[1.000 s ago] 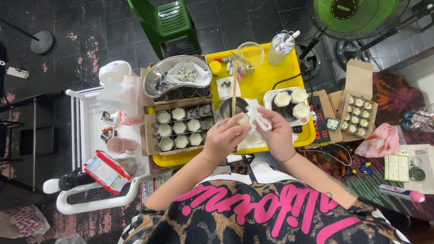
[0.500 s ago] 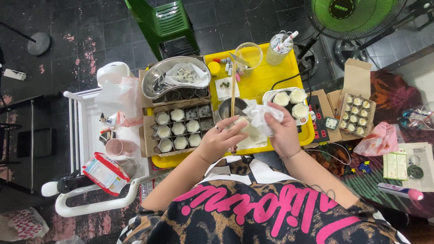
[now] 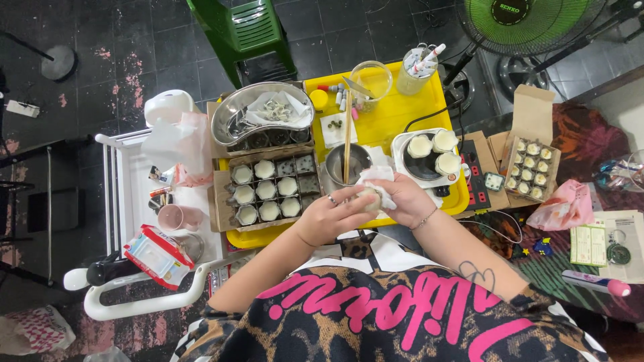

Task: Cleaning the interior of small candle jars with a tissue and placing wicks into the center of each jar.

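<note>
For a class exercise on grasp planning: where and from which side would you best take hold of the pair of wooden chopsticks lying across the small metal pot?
Grip the chopsticks at the far end, which sticks out well past the pot's rim over bare yellow tray, coming from above. The near end rests in the pot, close to both hands holding the white tissue, so there is probably less room there.

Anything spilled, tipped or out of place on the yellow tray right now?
Nothing looks spilled. The chopsticks lie across the small metal pot, and both hands, left hand and right hand, hold a white tissue around a small item. The box of filled cups sits orderly.
</note>
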